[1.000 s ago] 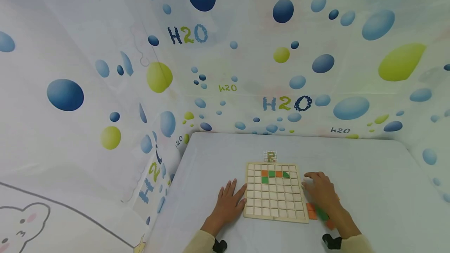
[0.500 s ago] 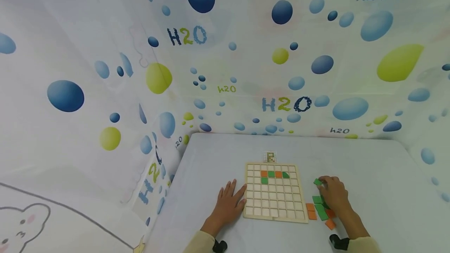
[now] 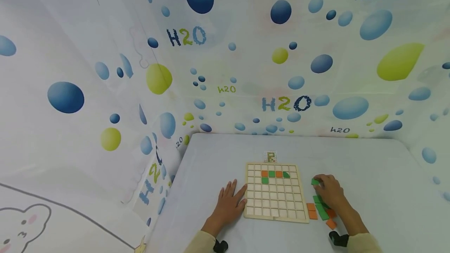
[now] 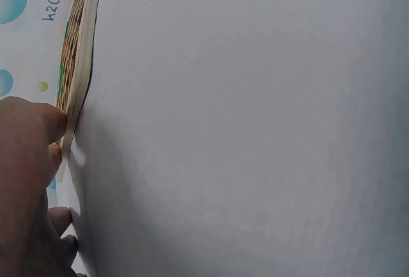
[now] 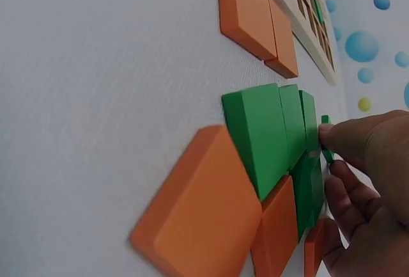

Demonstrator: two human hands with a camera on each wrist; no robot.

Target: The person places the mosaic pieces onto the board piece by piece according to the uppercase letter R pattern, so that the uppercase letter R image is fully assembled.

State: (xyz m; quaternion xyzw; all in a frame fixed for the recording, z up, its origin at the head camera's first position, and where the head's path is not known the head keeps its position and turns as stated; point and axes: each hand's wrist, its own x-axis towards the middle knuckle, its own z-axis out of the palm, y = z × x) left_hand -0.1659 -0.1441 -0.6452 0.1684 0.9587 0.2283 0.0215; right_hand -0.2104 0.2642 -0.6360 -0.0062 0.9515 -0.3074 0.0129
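Note:
A wooden grid board (image 3: 275,200) lies on the table, with several orange and green tiles in its upper cells. My left hand (image 3: 227,206) rests with spread fingers beside the board; the left wrist view shows the thumb and a finger (image 4: 54,123) touching its edge. Right of the board, my right hand (image 3: 330,191) pinches a green tile (image 3: 315,182) between thumb and fingers. In the right wrist view, the held tile (image 5: 326,121) is mostly covered by the thumb. Under and beside that hand lie loose green tiles (image 3: 321,211) and orange tiles (image 3: 311,211).
A small printed pattern card (image 3: 270,156) lies just beyond the board's far edge. The white table (image 3: 211,155) backs onto a wall sheet (image 3: 242,65) with printed bubbles. Loose tiles sit close to the board's right edge.
My right hand has moved right, away from the board's right edge, and now holds a green tile, shifted slightly left in the last half second. The left hand has stayed put.

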